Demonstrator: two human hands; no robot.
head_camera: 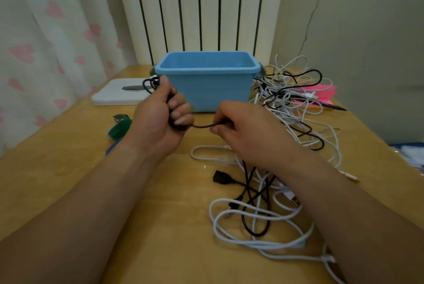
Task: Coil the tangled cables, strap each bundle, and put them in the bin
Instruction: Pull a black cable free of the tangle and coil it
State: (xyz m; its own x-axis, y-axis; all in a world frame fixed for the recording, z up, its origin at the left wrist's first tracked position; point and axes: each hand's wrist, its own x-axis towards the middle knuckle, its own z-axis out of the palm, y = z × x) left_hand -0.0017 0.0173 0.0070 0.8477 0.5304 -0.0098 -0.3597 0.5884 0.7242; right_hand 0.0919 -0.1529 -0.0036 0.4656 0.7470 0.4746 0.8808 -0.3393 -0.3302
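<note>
Black cable (pixel 202 125) is gripped in loops by the left hand (pixel 158 118), pinched by the right hand (pixel 247 132); tangle (pixel 278 94) at three o'clock is uncoiled.

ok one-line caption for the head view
Left hand grips a black coil, right hand pinches its free strand, in front of the blue bin.

Head-worn view, down over table (pixel 68 169)
</note>
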